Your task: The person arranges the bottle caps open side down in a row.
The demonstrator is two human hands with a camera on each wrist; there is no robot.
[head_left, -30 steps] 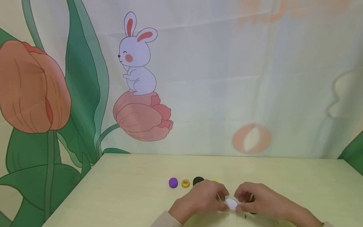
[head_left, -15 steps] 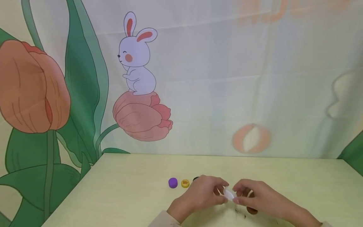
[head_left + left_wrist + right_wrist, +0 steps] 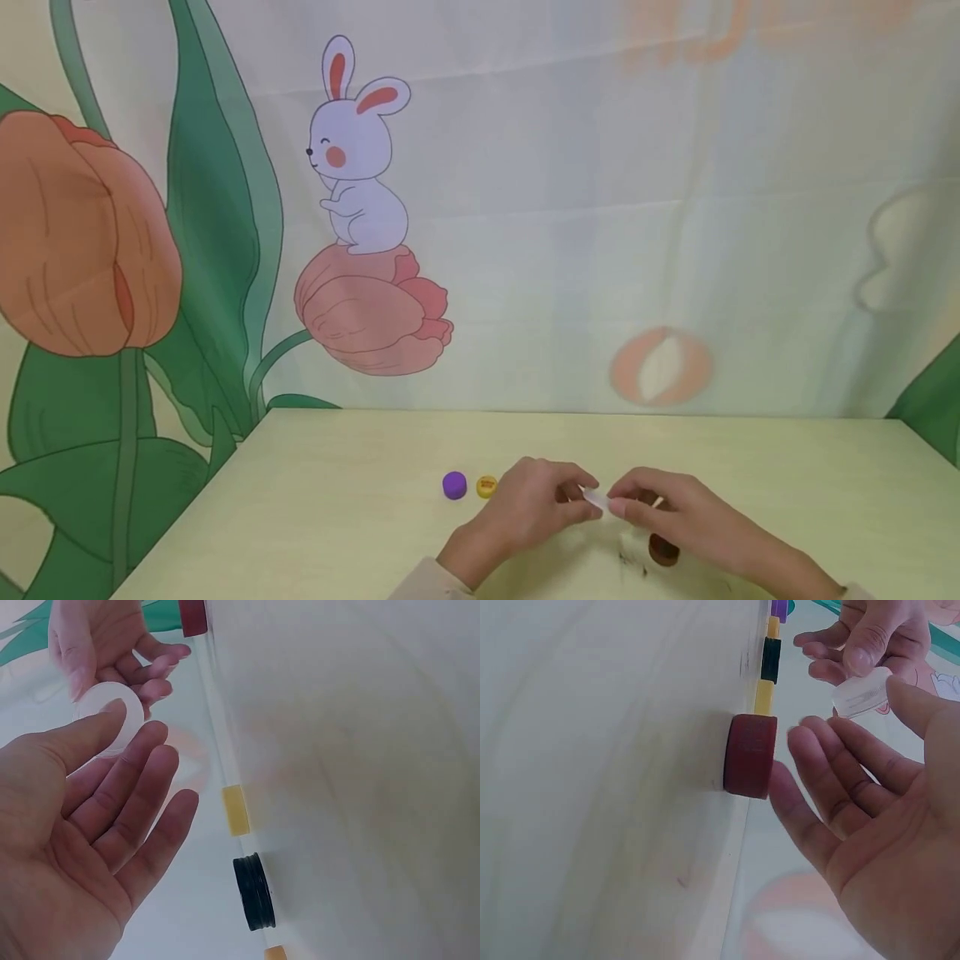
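Observation:
Between my two hands is a small round cap point(image 3: 597, 498), white and slightly see-through, raised above the table. My left hand point(image 3: 528, 508) pinches one side of it; in the left wrist view the thumb lies across its flat face point(image 3: 91, 701). My right hand point(image 3: 686, 512) pinches the opposite side, its other fingers loosely bent in the right wrist view. Seen from the head, the cap is nearly edge-on. A dark red-brown cap point(image 3: 663, 550) sits on the table below my right hand, also seen as a red block point(image 3: 750, 757) in the right wrist view.
A purple cap point(image 3: 454, 485) and a yellow cap point(image 3: 487, 487) stand left of my hands. A black cap point(image 3: 255, 892) and another yellow cap point(image 3: 235, 810) continue that row, hidden from the head view. Small dark specks point(image 3: 633, 562) mark the table. A printed cloth point(image 3: 525, 208) hangs behind.
Both hands have risen slightly with the white cap, which has turned from face-on to nearly edge-on. The black cap has become hidden behind my left hand, while the red-brown cap shows more.

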